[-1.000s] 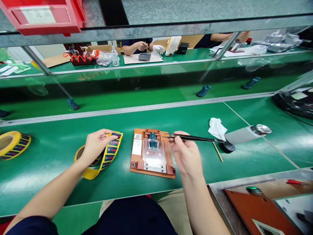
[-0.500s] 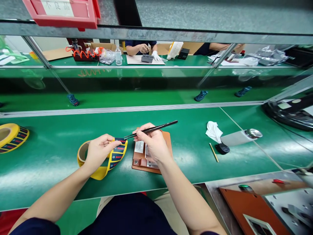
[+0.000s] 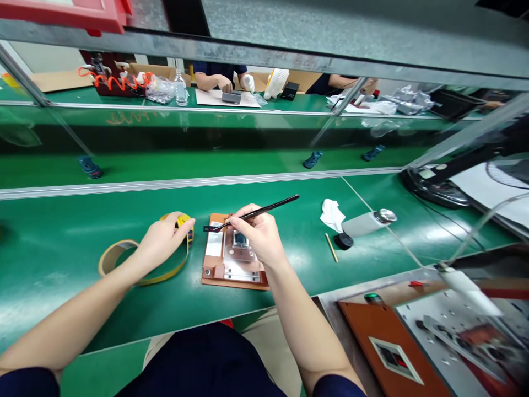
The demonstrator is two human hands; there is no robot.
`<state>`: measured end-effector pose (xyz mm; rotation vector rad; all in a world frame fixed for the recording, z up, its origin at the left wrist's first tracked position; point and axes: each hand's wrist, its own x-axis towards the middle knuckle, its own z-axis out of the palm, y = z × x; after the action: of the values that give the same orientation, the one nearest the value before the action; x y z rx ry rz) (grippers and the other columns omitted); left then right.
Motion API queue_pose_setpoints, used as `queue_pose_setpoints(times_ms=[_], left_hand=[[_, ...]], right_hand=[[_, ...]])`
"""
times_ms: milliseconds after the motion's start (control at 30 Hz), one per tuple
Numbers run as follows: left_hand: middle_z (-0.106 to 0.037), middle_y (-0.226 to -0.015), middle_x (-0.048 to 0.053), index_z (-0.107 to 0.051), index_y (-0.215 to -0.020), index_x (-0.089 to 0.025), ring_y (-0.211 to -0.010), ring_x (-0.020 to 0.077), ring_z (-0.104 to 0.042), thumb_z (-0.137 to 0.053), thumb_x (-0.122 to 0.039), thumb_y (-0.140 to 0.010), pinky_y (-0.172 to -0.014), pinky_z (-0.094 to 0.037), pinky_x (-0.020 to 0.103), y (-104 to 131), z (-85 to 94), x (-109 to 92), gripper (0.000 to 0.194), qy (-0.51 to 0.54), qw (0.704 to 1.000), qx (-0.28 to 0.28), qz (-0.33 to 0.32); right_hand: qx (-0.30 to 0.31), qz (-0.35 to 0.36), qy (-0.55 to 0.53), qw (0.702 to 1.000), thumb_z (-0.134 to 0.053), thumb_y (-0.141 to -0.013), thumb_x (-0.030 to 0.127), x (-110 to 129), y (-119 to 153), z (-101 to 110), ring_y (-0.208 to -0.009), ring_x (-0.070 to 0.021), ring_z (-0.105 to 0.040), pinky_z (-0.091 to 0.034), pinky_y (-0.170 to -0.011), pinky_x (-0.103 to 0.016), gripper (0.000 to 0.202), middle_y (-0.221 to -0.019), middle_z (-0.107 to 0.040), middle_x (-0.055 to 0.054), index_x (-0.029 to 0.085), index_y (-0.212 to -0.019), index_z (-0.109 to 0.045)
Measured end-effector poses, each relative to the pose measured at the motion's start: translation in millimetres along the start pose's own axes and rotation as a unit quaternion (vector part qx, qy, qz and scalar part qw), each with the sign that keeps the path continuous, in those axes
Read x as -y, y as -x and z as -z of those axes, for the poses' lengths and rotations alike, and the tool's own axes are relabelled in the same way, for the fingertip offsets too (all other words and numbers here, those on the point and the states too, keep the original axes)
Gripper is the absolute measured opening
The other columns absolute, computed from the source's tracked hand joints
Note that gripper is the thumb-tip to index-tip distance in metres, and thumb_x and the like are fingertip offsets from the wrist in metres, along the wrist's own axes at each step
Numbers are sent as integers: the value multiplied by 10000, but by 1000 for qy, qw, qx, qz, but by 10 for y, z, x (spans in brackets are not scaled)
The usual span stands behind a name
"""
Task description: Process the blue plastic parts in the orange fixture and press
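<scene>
My right hand is closed around black tweezers, their back end pointing up to the right. At the tweezer tips hangs a small dark label, over the left side of a brown fixture with a clear plate and metal parts. My left hand pinches the loose end of a yellow label strip. That strip curves back to the label roll standing on the green bench, partly hidden behind my left forearm.
Right of the fixture lie a white tissue, a thin yellow stick, a black cap and a flask. Small blue parts sit behind the bench rail. A person's hands work across the bench.
A dark label has come off the yellow strip and is now at the tweezer tips. My left hand with the strip has moved away from the tweezers. The view has shifted right.
</scene>
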<state>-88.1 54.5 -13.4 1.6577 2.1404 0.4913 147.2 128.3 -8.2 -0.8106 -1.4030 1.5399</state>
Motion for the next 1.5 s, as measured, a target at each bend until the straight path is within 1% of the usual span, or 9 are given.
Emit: queue_pose_setpoints(times_ms=[133, 300, 400, 467, 600, 667, 733, 900, 1500], left_hand=[[-739, -1049, 240, -583, -1285, -63, -1030, 432, -688, -274, -667, -971, -837, -500, 473, -306, -141, -139, 748, -181, 979, 97, -1], [-746, -1053, 197, -513, -1373, -119, -1015, 405, -695, -231, -689, -974, -765, -502, 432, -443, -235, -230, 751, -220, 964, 148, -25], [-754, -984, 174, -496, -1412, -133, -938, 398, -709, -260, -699, -976, -707, -496, 418, -391, -172, -245, 752, -246, 963, 111, -23], [-752, -956, 150, -554, -1359, -153, -902, 376, -710, -315, -670, -989, -693, -494, 408, -299, -140, -253, 680, -250, 967, 37, -39], [-745, -958, 94, -677, -1107, -178, -915, 267, -686, -438, -484, -1035, -802, -500, 372, 24, -284, -298, 394, -126, 958, -78, -244], [-745, -1068, 99, -669, -1138, -175, -997, 256, -669, -506, -421, -1030, -897, -487, 390, 227, -459, -343, 314, -68, 928, -65, -361], [-702, -1254, 130, -624, -1261, -166, -1162, 295, -617, -571, -403, -1007, -994, -447, 452, 408, -645, -390, 351, -57, 905, -46, -420], [-622, -1404, 169, -555, -1380, -157, -1312, 361, -521, -655, -359, -963, -1085, -364, 551, 604, -898, -419, 474, -84, 903, -67, -416], [-644, -1387, 156, -572, -1374, -175, -1299, 341, -547, -651, -318, -969, -1081, -345, 556, 601, -942, -414, 436, -98, 906, -91, -403]], right_hand=[[-21, -13, 29, 999, -827, -787, 488, -43, -4, 438, -759, -198, -719, -573, -731, -322, 349, -801, -729, -23, 210, -849, -627], [-48, -18, 74, 996, -780, -821, 556, -253, 16, 746, -818, -218, -731, -571, -800, -357, 380, -825, -747, -34, 221, -853, -603], [-42, -31, 67, 996, -769, -828, 571, -363, 28, 797, -842, -228, -734, -571, -815, -368, 385, -838, -759, -44, 223, -862, -606], [-35, -38, 43, 998, -776, -824, 564, -400, 26, 804, -839, -229, -739, -575, -814, -371, 383, -842, -763, -47, 224, -858, -603], [-23, -44, 12, 999, -803, -800, 550, -409, 0, 798, -829, -227, -744, -586, -806, -370, 387, -837, -765, -46, 224, -849, -600], [-16, -48, 5, 999, -811, -792, 546, -405, -14, 790, -827, -229, -747, -590, -801, -370, 389, -833, -768, -48, 223, -851, -603], [-16, -49, 3, 999, -814, -792, 540, -408, -22, 783, -813, -226, -748, -589, -792, -363, 384, -815, -767, -44, 223, -844, -605], [-15, -45, 2, 999, -815, -809, 495, -428, -20, 780, -781, -212, -747, -576, -761, -335, 340, -797, -768, -35, 220, -838, -616], [0, -37, 1, 999, -806, -826, 476, -447, -18, 785, -788, -200, -736, -584, -765, -325, 316, -797, -761, -31, 213, -831, -629]])
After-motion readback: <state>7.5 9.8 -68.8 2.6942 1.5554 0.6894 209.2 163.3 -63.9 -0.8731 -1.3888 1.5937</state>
